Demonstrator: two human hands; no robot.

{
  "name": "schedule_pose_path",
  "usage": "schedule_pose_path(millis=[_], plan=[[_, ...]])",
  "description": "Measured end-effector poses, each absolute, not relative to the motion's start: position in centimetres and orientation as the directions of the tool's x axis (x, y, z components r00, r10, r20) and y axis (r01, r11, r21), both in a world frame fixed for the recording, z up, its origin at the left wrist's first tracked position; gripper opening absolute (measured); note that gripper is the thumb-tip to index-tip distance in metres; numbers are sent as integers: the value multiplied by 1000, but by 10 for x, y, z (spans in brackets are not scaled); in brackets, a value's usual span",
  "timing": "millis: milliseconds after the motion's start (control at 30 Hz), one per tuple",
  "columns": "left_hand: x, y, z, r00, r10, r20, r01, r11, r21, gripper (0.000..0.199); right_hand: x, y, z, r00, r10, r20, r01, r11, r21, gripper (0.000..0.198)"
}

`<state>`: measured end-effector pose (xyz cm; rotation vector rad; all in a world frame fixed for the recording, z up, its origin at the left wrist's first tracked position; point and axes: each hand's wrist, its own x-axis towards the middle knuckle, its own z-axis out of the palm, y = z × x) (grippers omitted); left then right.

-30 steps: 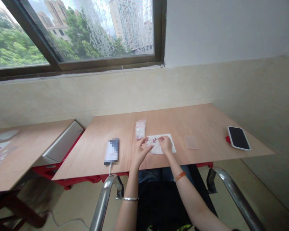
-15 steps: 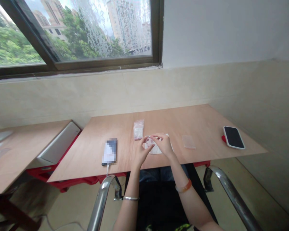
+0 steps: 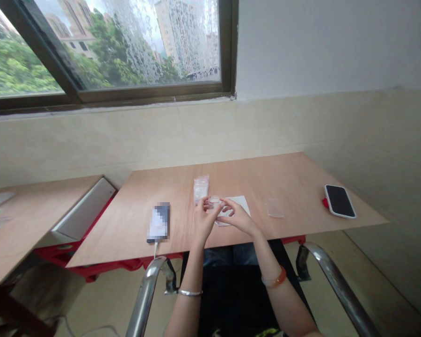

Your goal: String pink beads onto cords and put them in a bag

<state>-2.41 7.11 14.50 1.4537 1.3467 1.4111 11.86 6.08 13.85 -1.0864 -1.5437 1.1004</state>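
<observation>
Between my two hands is a small clear plastic bag [image 3: 214, 201], seemingly with a reddish line near its top. My left hand [image 3: 204, 217] grips its left side, thumb and fingers curled toward each other. My right hand [image 3: 236, 216] pinches at its right side, fingertips close to my left thumb. Any small contents are too fine to make out. Beneath the hands lies a white sheet of paper [image 3: 243, 204]. Just beyond my left fingers is a stack of clear zip bags [image 3: 201, 186], partly covered by that hand.
A phone [image 3: 159, 222] with a white cable lies left on the wooden table [image 3: 252, 173]. A clear flat bag [image 3: 274, 208] is right of the paper. Farther right, a white-framed device [image 3: 340, 201] rests on something red. Metal armrests [image 3: 145, 292] flank me.
My right hand has turned flatter and its wrist has shifted slightly right. The clear bag now stands more visibly between my fingertips. More of the paper shows.
</observation>
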Motion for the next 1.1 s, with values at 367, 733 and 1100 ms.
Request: schedule_pose_path(millis=[367, 733, 1100], plan=[[-27, 61, 179, 78, 963, 257, 27, -260, 965, 23, 124, 61, 156, -87, 984, 158, -216, 137, -967, 32], [-19, 53, 187, -19, 961, 276, 30, -276, 961, 29, 115, 52, 169, 15, 994, 113, -291, 112, -950, 34], [-10, 40, 197, -58, 945, 321, 27, -320, 947, 28, 108, 46, 176, 68, 981, 180, -327, 193, -925, 26]])
